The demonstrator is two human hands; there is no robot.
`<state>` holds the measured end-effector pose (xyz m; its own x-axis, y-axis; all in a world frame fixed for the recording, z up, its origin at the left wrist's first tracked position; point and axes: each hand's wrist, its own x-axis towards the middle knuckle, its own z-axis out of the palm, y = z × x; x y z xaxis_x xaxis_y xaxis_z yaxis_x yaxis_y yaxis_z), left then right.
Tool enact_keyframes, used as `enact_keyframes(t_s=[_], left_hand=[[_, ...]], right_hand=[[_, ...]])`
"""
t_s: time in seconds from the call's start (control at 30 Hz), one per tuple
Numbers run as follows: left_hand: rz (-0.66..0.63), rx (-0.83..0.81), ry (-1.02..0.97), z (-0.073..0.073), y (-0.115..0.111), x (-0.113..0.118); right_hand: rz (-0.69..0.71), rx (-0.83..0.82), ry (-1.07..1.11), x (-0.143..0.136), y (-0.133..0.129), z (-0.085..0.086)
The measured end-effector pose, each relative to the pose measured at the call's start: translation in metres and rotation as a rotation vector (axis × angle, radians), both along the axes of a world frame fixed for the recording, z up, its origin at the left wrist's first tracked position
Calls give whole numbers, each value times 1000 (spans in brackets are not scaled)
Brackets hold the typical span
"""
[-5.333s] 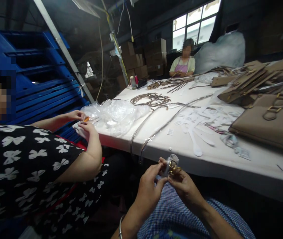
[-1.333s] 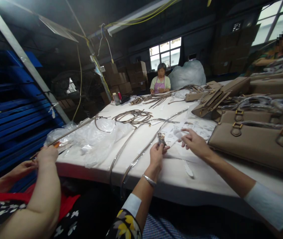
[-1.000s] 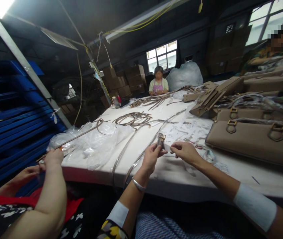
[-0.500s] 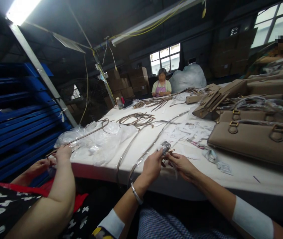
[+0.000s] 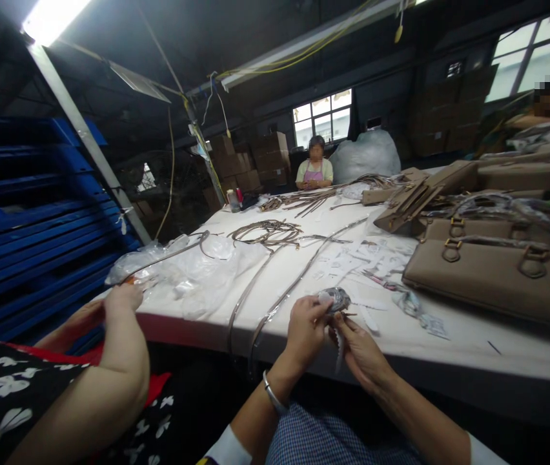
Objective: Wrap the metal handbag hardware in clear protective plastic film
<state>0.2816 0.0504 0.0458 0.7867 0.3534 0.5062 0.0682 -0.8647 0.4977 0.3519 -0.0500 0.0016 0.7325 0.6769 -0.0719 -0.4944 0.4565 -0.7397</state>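
My left hand (image 5: 306, 326) is closed around a small grey bundle in shiny clear plastic (image 5: 337, 299), held just over the table's near edge. Close beside it, my right hand (image 5: 359, 349) pinches at the lower side of the same bundle, and a pale thin strip (image 5: 339, 352) hangs between the two hands. What exactly the plastic wraps is too blurred to make out. To the left of my hands, long brown straps (image 5: 299, 274) in clear film cross the white table (image 5: 376, 349) and droop over its front edge.
Taupe handbags (image 5: 473, 278) crowd the right side. Coiled straps (image 5: 265, 231) and crumpled clear plastic (image 5: 207, 265) lie ahead and left. A co-worker's arm (image 5: 124, 349) is close on my left. Another person (image 5: 314, 169) sits across the table. Blue pallets (image 5: 23, 232) stand far left.
Both my hands have moved slightly right, and the plastic-wrapped bundle has turned to show more of itself. My right hand has dropped a little lower. The co-worker's hands on the left have shifted.
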Motion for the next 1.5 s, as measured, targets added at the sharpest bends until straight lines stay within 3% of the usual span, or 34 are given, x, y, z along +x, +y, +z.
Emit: enact_keyframes(t_s=[0.2, 0.43, 0.57, 0.73, 0.83, 1.0, 1.17, 1.23, 1.4, 1.5], left_hand=[[-13, -264, -78, -3, -4, -9], [1, -155, 38, -13, 1, -12], [21, -139, 104, -24, 4, -10], [28, -147, 143, -28, 8, -9], [46, -129, 201, -25, 9, -8], [60, -119, 258, -21, 10, -7], [63, -108, 274, -20, 9, -7], [59, -112, 261, -21, 9, -7], [20, -186, 171, -24, 11, -9], [-91, -308, 146, -24, 17, -11]], right_hand=[[11, 10, 22, -7, -8, 8], [129, -188, 2, -5, -21, -5], [211, -377, -56, -8, -37, -1], [137, -471, -131, -14, -54, 5], [94, -450, -306, -10, -58, 5], [203, -416, -687, 12, -56, 11], [-3, -473, -1302, 34, -44, 17], [-45, -454, -1397, 38, -37, 17], [60, -597, -1169, 36, -22, 14], [52, -626, -1026, 35, -17, 13]])
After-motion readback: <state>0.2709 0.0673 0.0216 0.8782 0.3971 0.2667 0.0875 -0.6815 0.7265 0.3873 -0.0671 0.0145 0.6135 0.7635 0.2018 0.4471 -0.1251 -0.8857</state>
